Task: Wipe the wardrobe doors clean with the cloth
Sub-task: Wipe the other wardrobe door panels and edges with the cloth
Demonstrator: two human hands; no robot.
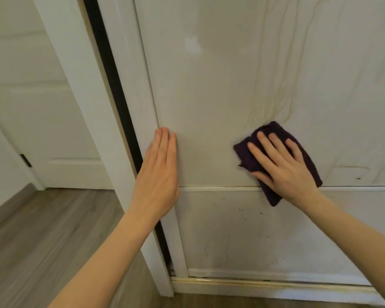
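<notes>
The white wardrobe door [220,90] fills the view, with faint brown streaks running down its upper right panel and dark specks on the lower panel. My right hand [282,165] lies flat with fingers spread, pressing a folded dark purple cloth [307,154] against the door just above the horizontal rail [209,188]. My left hand [160,172] rests flat on the door's left stile, fingers together and straight, holding nothing.
A dark gap [118,101] separates the door from the white frame post [80,85] on the left. Beyond it stands another white panelled door [42,121]. Grey wood-look flooring [53,236] spreads below, and a floor track [265,283] runs under the wardrobe door.
</notes>
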